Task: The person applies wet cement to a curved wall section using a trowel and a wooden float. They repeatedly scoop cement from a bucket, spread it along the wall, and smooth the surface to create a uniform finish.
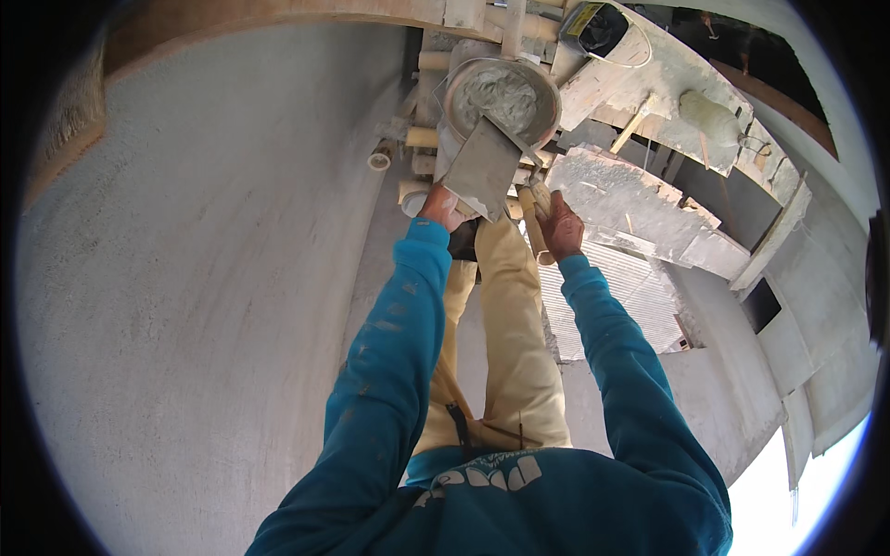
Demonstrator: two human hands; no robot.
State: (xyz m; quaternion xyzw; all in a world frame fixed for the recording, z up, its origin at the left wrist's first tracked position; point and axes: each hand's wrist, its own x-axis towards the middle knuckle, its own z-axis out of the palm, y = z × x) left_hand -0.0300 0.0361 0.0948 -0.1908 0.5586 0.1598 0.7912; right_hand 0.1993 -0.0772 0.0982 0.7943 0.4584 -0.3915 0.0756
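My left hand is closed on the pale handle of a flat grey square board, which has plaster on its lower edge and is held tilted just below a round bucket of wet grey plaster. My right hand grips a wooden-handled trowel to the right of the board; its narrow edge runs up along the board toward the bucket, and its face is hard to make out. My legs in tan trousers show between my blue sleeves.
A scaffold of bamboo poles and dusty planks is under and around the bucket. A dark container and a pale sack-like lump rest on it. A grey plastered wall fills the left. A corrugated sheet lies below the planks.
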